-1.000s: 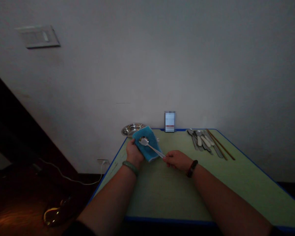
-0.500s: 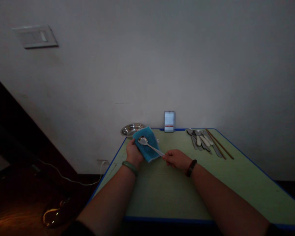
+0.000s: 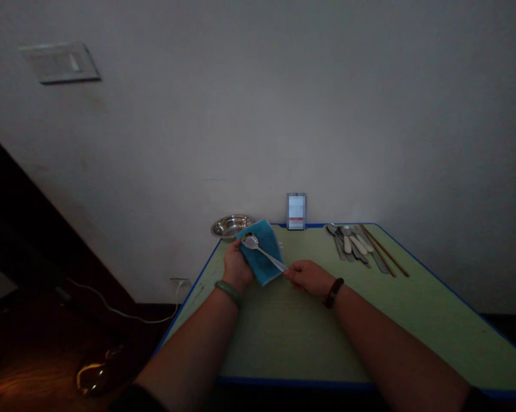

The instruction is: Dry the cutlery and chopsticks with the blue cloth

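Along the worktop's left side, near the back edge, the left hand [image 3: 237, 268] is curled around a folded blue cloth [image 3: 264, 264], gripping it from below and behind. The right hand [image 3: 309, 278] pinches the end of a steel spoon [image 3: 258, 248] handle between thumb and fingers. The spoon lies slanted across the cloth, its bowl pressed into the cloth next to the left hand's fingertips. The hands are apart, with the spoon and cloth between them.

Green worktop [image 3: 292, 337] has blue edge trim; a wide green stretch lies between the hands and the front edge. The left edge is just beside the left hand. A steel bowl [image 3: 232, 226] sits just past the back-left corner, by the cloth. Upright at the back edge is a small card [image 3: 296, 211], pixelated, nothing readable. Back right, a row of spoons and knives [image 3: 352, 246] lies beside chopsticks [image 3: 384, 257]. No legible brands or writing anywhere.
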Available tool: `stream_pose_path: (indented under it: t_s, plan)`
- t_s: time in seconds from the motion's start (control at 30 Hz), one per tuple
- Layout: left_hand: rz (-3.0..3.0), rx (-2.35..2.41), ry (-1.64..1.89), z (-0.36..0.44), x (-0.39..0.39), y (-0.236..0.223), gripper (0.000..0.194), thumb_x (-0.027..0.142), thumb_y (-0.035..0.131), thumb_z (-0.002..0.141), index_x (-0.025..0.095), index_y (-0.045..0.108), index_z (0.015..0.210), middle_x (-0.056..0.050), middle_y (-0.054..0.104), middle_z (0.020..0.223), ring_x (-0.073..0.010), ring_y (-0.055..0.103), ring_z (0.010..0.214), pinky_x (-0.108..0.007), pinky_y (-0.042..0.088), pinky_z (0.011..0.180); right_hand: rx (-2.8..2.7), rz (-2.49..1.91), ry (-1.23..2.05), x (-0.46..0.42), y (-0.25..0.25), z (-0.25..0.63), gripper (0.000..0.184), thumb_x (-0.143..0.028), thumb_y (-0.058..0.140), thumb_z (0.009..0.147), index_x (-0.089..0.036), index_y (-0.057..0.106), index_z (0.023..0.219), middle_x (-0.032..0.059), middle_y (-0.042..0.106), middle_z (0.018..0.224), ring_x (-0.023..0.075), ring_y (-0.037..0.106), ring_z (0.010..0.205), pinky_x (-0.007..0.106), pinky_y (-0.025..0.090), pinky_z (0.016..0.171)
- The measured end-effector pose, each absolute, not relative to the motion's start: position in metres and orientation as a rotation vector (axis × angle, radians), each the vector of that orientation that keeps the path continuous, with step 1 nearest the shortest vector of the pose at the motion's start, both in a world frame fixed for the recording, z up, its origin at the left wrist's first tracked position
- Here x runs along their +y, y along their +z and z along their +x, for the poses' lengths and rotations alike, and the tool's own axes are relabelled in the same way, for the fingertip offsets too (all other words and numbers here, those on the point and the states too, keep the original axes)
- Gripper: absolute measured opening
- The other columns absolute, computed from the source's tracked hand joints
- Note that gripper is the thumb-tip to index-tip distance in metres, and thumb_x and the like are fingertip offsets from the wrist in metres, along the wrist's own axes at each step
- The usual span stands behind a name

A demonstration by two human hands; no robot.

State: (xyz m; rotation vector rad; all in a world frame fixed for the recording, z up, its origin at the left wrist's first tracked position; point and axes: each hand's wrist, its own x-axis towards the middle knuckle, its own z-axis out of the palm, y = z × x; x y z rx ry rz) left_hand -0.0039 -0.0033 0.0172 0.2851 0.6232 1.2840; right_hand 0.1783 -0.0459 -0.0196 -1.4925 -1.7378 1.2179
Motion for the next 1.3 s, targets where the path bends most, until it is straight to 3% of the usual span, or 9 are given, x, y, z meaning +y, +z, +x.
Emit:
stream_pose_path:
  t_s: [0.27,0.77,1.1,1.3]
  plan:
    - [0.278,0.561,1.249,-0.003,-0.007,0.02,0.052,0.044,0.041,0.088,0.009,0.068,0.115,-0.015,0.076,0.097,-0.0334,0.07,0.098,-0.054,0.049,0.097,-1.661,-1.511,1.185,-0.048,-0.016,0.174,0.032,-0.037,0.056,0.088,-0.019,0.052,0.062,-0.0058,0.049,0.051,0.0077,0.038,0.043,0.023,0.029,0.047]
    - [0.213,0.622,1.372,0.0,-0.003,0.016,0.045,0.03,0.041,0.083,0.009,0.067,0.114,-0.015,0.076,0.091,-0.0326,0.071,0.095,-0.053,0.05,0.096,-1.567,-1.477,1.037,-0.043,-0.025,0.173,0.031,-0.043,0.055,0.083,-0.019,0.055,0.064,-0.0064,0.041,0.048,0.0095,0.037,0.046,0.024,0.028,0.05]
    - [0.231,0.616,1.375,-0.001,-0.006,0.016,0.042,0.029,0.045,0.079,0.013,0.068,0.109,-0.013,0.075,0.088,-0.0341,0.071,0.095,-0.056,0.049,0.095,-1.462,-1.455,1.174,-0.044,-0.023,0.171,0.032,-0.043,0.056,0.084,-0.019,0.053,0.064,-0.0047,0.05,0.055,0.0075,0.037,0.043,0.023,0.026,0.045]
    - [0.25,0.67,1.367,-0.001,-0.008,0.019,0.042,0.029,0.044,0.08,0.011,0.068,0.109,-0.012,0.075,0.08,-0.0331,0.072,0.092,-0.052,0.051,0.094,-1.531,-1.469,1.151,-0.046,-0.021,0.17,0.032,-0.039,0.053,0.088,-0.019,0.052,0.062,-0.0053,0.048,0.052,0.0075,0.036,0.042,0.023,0.026,0.046]
